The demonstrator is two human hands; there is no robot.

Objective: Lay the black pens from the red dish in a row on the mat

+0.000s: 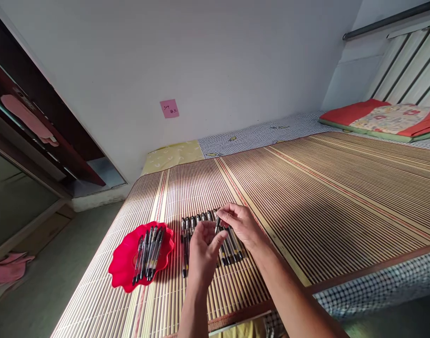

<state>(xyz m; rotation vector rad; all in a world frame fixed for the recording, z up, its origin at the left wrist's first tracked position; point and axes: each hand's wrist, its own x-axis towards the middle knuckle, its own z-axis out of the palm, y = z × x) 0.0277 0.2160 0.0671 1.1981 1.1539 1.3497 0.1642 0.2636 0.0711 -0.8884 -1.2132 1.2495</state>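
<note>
Both my hands meet over a row of black pens (pixel 187 234) laid side by side on a striped bamboo mat (pixel 306 197). My right hand (pixel 239 224) pinches one black pen (pixel 217 226) near its top. My left hand (pixel 203 251) is closed on the same pen from below, fingers curled. To the left, a red scalloped plate (pixel 125 267) holds several more black pens (pixel 149 252).
The mat covers a bed with a checked sheet (pixel 377 286) at its near edge. A red and floral pillow (pixel 387 117) lies at the far right. A pink note (pixel 169 108) is stuck on the white wall. Dark cabinet (pixel 32 141) and floor lie left.
</note>
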